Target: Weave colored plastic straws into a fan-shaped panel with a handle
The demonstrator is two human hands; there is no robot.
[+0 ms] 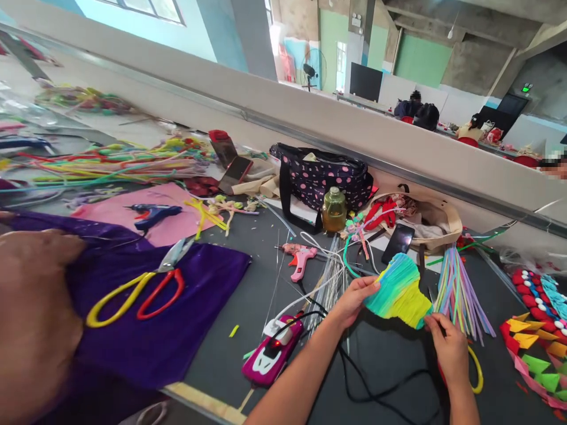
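Observation:
My left hand pinches the upper left edge of a ribbed teal, blue and yellow sheet, which looks soft and is held above the dark table. Fingers of my right hand are closed on its lower right corner. Scissors with a yellow handle loop are partly hidden behind my right hand; whether they touch it I cannot tell. Beside the sheet lies a bundle of pastel pipe cleaners. A black phone rests just beyond the sheet.
A co-worker's blurred arm rests over purple cloth bearing scissors. A pink glue gun, a power strip and black cables lie left of my hands. Behind stand a bottle and a dotted bag.

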